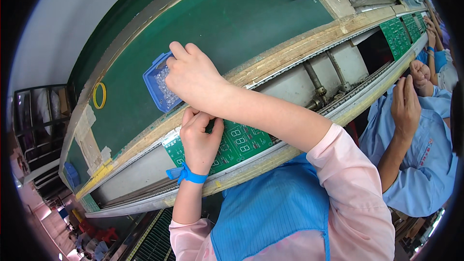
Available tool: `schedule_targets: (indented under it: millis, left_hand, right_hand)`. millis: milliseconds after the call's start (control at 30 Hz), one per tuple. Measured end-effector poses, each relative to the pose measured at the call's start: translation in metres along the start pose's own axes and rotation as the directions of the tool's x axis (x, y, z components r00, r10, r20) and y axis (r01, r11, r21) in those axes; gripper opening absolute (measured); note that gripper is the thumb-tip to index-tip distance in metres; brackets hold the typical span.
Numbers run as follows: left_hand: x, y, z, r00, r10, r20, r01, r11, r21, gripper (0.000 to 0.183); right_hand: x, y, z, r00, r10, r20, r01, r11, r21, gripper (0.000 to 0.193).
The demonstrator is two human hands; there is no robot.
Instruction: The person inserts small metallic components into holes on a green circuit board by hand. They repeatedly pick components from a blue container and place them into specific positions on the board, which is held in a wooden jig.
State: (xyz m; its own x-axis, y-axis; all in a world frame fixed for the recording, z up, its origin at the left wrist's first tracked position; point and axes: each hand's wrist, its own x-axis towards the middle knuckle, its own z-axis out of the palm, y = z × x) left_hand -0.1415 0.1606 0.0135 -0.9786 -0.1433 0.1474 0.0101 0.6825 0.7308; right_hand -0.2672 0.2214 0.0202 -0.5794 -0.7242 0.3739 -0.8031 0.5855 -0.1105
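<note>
My left hand [200, 137], with a blue strap [192, 176] round the wrist, is above a green circuit board [240, 141] with white digit outlines printed on it. Its thumb and fingers are curled together in a pinch; whatever is between the tips is hidden. My right hand [192, 75] reaches across to a blue plastic bin [151, 89] and covers its right side. The fingers bend closed there, with their tips out of sight. Small clear parts [166, 89] lie in the bin.
The board sits between the rails of a conveyor [333, 107], where more green boards [395, 38] lie farther right. A yellow ring [99, 95] rests on the green bench top [232, 24]. A co-worker in light blue [415, 154] is close on my right.
</note>
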Motion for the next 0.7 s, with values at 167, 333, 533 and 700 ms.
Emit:
schedule_targets:
  millis: [167, 333, 533, 700]
  left_hand:
    - [0.002, 0.000, 0.000, 1.000, 0.020, 0.004, -0.020, 1.000, -0.001, 0.012]
    - [0.005, 0.002, 0.001, 0.995, 0.098, 0.013, -0.099, 0.994, 0.037, 0.012]
    - [0.009, -0.005, -0.007, 0.976, 0.152, 0.157, -0.171, 0.978, 0.117, 0.021]
    - [0.013, 0.001, -0.009, 0.975, 0.150, 0.164, -0.173, 0.975, 0.138, 0.022]
  right_hand:
    - [-0.002, -0.001, 0.005, 0.999, 0.007, -0.040, -0.006, 0.999, 0.036, 0.010]
    - [-0.002, -0.003, 0.006, 0.999, 0.012, -0.032, -0.011, 1.000, 0.018, 0.009]
    - [-0.003, -0.004, 0.012, 0.998, 0.022, -0.057, -0.020, 0.999, 0.032, 0.008]
    - [-0.003, -0.003, 0.013, 0.997, 0.025, -0.074, -0.022, 0.999, 0.044, 0.009]
